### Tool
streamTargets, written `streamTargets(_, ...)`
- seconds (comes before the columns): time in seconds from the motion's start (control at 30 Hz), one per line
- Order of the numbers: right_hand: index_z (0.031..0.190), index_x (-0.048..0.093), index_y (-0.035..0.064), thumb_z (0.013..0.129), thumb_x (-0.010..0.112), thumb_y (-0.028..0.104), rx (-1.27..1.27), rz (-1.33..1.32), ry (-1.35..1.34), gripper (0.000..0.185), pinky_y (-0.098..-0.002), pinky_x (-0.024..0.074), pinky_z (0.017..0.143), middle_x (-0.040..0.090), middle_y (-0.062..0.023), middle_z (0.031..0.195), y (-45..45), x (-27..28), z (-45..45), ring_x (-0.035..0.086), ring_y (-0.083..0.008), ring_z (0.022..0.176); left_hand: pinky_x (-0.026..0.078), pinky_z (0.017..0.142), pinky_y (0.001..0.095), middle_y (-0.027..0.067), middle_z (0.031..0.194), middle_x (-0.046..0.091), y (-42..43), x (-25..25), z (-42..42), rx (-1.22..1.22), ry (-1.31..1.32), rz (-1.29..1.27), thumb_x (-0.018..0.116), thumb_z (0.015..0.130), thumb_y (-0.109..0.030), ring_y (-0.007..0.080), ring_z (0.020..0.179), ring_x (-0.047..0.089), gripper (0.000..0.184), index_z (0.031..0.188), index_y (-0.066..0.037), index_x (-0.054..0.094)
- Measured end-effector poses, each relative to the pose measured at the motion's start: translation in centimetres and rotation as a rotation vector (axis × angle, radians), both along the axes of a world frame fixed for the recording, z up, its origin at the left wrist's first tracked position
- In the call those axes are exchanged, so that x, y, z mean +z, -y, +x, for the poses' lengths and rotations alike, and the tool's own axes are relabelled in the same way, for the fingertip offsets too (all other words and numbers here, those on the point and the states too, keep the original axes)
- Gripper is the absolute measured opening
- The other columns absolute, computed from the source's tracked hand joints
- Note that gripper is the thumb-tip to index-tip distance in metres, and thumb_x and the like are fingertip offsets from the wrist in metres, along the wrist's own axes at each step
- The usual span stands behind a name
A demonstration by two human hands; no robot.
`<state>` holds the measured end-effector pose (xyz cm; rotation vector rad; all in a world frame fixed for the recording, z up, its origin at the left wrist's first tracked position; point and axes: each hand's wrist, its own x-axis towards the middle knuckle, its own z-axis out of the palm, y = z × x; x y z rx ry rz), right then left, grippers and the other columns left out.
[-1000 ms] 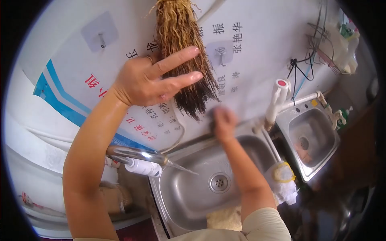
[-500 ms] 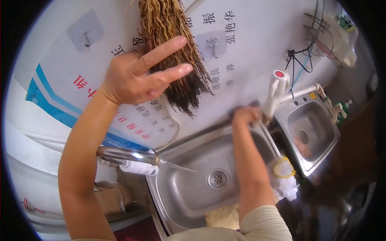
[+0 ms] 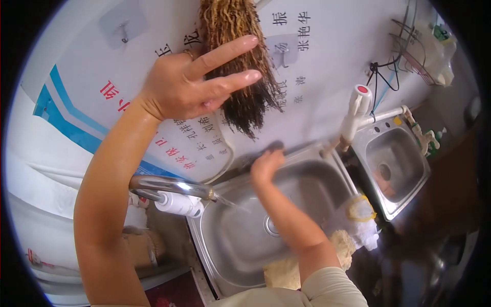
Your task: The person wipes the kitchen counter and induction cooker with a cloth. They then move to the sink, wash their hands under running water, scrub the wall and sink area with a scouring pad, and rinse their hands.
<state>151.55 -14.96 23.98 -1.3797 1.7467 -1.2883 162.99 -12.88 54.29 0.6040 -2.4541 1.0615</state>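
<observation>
My left hand is raised in front of a straw broom hanging against the wall. Two of its fingers stretch out apart, the others are curled, and it holds nothing. Down at the rear rim of the steel sink, my right hand presses a small dark pad against the ledge by the wall. Its fingers close over the pad, mostly hiding it, so its exact kind is unclear. Water runs from the chrome tap into the basin.
A white tap with a red cap stands at the sink's right rear corner. Beyond it is a second, smaller sink. A yellowish cloth and a white bag lie along the near and right rims. A wire rack hangs upper right.
My right hand has slid left along the sink's rear edge with the dark pad. The left hand keeps its pose while the view has shifted slightly.
</observation>
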Motion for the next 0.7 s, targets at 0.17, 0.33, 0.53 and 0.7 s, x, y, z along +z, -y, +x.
streamTargets(0.17,0.132,0.03,-0.0085,0.096,0.037,0.018,-0.132,0.386,0.792,0.045,-0.04,0.0307,0.102,0.04,-0.0272,0.127,12.1,2.8,-10.9,0.043,-0.0317,0.117,0.052,0.058,0.025,0.0126,0.13,0.051,-0.7,-0.1,0.3,0.074,0.041,-0.014,0.064,0.054,-0.001,0.0185,0.075,0.064,0.06,0.11,-0.023,0.066)
streamTargets(0.33,0.14,0.023,-0.005,0.092,0.044,0.005,-0.144,-0.44,-0.114,0.053,-0.0388,0.0346,0.096,0.031,-0.0266,0.129,6.8,-0.6,-3.8,0.038,-0.0351,0.116,0.052,0.057,0.0245,0.0128,0.129,0.052,-0.3,-0.4,0.0,0.033,-0.003,0.011,0.064,0.054,-0.002,0.0174,0.072,0.063,0.058,0.108,-0.023,0.067)
streamTargets(0.53,0.101,0.06,0.0001,0.086,0.052,0.003,0.441,-0.83,-0.024,0.017,-0.0377,0.0375,0.057,0.051,-0.0106,0.066,5.2,4.0,-3.2,0.047,-0.0281,0.06,0.051,0.055,0.0234,0.013,0.13,0.051,0.0,-0.2,0.0,0.005,0.002,-0.001,0.063,0.053,-0.001,0.0169,0.072,0.063,0.059,0.108,-0.022,0.067)
streamTargets(0.7,0.114,0.06,0.0064,0.078,0.059,0.0,0.322,-1.22,-0.103,0.037,-0.0301,0.041,0.054,0.051,-0.0076,0.071,5.5,3.6,-2.3,0.049,-0.0206,0.059,0.051,0.055,0.0224,0.0124,0.131,0.051,0.2,-0.7,0.4,0.002,-0.024,-0.005,0.061,0.053,0.001,0.0173,0.075,0.064,0.06,0.108,-0.023,0.068)
